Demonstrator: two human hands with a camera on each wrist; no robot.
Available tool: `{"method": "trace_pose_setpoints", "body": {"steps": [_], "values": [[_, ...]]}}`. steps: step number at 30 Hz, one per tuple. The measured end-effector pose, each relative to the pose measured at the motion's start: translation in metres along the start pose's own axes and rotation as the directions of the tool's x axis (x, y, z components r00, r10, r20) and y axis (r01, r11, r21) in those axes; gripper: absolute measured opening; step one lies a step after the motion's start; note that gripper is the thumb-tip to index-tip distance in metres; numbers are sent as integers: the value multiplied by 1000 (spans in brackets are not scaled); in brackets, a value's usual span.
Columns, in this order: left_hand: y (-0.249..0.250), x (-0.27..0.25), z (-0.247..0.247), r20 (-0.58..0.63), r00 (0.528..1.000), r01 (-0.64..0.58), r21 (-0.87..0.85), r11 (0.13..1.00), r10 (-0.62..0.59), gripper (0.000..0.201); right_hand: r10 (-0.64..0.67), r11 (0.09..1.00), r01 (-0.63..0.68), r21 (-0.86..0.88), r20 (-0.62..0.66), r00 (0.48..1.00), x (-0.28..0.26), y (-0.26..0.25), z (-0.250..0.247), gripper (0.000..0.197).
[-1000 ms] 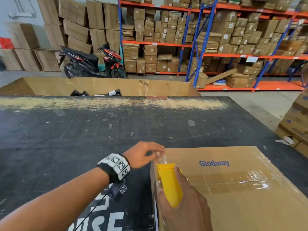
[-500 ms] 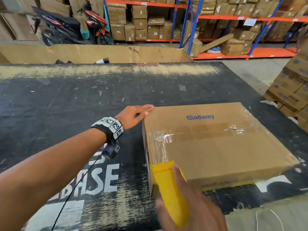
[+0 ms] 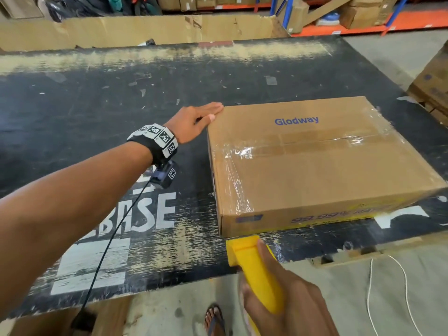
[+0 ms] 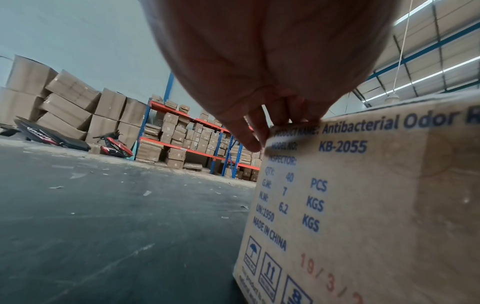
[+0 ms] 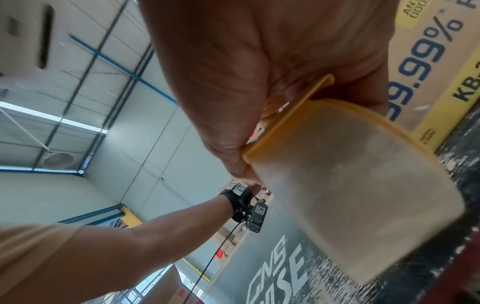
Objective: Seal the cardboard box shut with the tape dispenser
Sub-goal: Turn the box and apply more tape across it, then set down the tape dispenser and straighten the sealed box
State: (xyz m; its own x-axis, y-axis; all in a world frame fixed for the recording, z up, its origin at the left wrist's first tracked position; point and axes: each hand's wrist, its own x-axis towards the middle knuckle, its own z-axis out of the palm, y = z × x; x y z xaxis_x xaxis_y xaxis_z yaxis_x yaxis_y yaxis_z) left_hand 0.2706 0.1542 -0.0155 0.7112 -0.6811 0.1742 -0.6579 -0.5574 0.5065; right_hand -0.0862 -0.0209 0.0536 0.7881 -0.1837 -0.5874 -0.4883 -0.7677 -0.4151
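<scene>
With the taped brown cardboard box (image 3: 315, 163) at centre right on the black table (image 3: 97, 105), left hand (image 3: 194, 122) flat-fingered at its far corner, right hand (image 3: 288, 304) gripping the yellow tape dispenser (image 3: 257, 270) should probably return squarely for any unsealed seam.

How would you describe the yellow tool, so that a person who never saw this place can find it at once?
Start from the big black table and find the taped cardboard box marked "Glodway" on it. Just below the box's near left corner, at the table's front edge, the right hand grips the tape dispenser. It is the only bright yellow plastic thing there, and it is off the box.
</scene>
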Motion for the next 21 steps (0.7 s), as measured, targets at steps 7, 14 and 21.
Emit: {"method": "trace_pose_setpoints", "body": {"steps": [7, 14, 21], "values": [[33, -11, -3, -49, 997, 64, 44, 997, -62, 43, -41, 977, 10, 214, 140, 989, 20, 45, 83, 86], [136, -121, 24, 147, 963, -226, -23, 974, 227, 73, -181, 894, 175, 413, -25, 983, 24, 68, 65, 61], [137, -141, 49, 142, 960, -254, 84, 964, 241, 70, -213, 814, 272, 514, -172, 962, 22, 86, 44, 67]]}}
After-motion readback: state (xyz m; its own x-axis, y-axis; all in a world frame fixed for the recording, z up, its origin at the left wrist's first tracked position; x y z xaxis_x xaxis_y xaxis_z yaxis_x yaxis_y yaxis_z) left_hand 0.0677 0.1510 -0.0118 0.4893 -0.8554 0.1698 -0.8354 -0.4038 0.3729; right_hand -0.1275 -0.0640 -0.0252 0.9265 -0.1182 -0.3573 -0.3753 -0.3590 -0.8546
